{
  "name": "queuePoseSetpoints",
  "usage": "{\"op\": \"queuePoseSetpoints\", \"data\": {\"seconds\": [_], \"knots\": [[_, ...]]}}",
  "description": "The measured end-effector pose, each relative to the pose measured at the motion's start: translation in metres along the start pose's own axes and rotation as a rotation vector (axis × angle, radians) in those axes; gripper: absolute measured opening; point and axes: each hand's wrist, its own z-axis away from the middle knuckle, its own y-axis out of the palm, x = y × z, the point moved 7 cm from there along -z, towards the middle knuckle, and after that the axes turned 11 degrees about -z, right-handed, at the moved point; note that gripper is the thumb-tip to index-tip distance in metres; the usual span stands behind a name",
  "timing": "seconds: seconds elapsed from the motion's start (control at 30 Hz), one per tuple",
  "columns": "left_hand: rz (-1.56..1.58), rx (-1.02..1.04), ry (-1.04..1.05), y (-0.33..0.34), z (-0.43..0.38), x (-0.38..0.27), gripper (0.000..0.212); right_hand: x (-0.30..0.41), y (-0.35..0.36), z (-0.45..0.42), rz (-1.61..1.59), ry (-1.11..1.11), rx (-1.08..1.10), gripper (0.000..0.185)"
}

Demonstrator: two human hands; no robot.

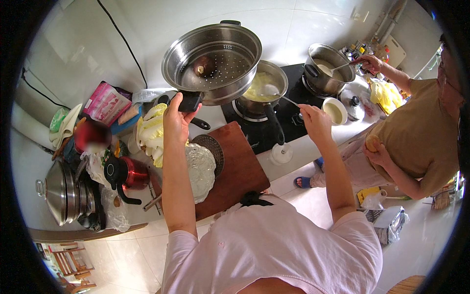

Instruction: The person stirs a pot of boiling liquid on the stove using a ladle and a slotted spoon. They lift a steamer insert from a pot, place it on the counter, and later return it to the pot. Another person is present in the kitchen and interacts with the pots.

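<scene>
My left hand (176, 123) grips the black handle of a stainless steel steamer basket (224, 96), lifted beside the saucepan. A brown rounded food item (204, 66) with a pale end lies on its perforated floor. My right hand (315, 121) holds the thin handle of a metal spoon or ladle (290, 100). Its bowl rests in a steel saucepan (282, 75) of pale yellow food on the left burner. The saucepan's long black handle (275, 125) points towards me. I cannot tell the food's exact kind.
At right, another person (415, 128) stirs a pot (345, 79) of pale liquid. A white bowl (335, 111) and pot lid (351, 105) sit near it. Below my left arm lie napa cabbage (151, 132), a wooden board (242, 161) and foil (200, 172). A red kettle (136, 172) stands further left.
</scene>
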Motion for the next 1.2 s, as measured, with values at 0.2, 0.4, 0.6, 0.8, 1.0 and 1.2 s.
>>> {"op": "queuePoseSetpoints", "data": {"seconds": [0.2, 0.4, 0.6, 0.8, 1.0, 1.2], "knots": [[-0.001, 0.014, 0.0, 0.002, -0.003, 0.001, 0.034, -0.004, -0.003, 0.006, -0.124, 0.053, -0.082, 0.016], [-0.014, 0.007, -0.002, 0.001, -0.004, 0.002, 0.034, -0.002, 0.0, 0.01, -0.15, 0.118, -0.084, 0.017], [-0.022, 0.015, 0.002, 0.002, -0.003, 0.002, 0.035, -0.003, 0.007, 0.015, -0.184, 0.157, -0.093, 0.017], [-0.031, 0.017, -0.013, 0.003, -0.003, 0.003, 0.036, 0.002, 0.007, 0.016, -0.195, 0.163, -0.104, 0.017], [-0.027, 0.03, -0.019, 0.004, -0.003, 0.005, 0.036, 0.001, 0.005, 0.016, -0.166, 0.119, -0.133, 0.017], [-0.025, 0.028, -0.011, 0.005, -0.001, 0.004, 0.037, 0.003, 0.006, 0.019, -0.142, 0.081, -0.156, 0.016]]}}
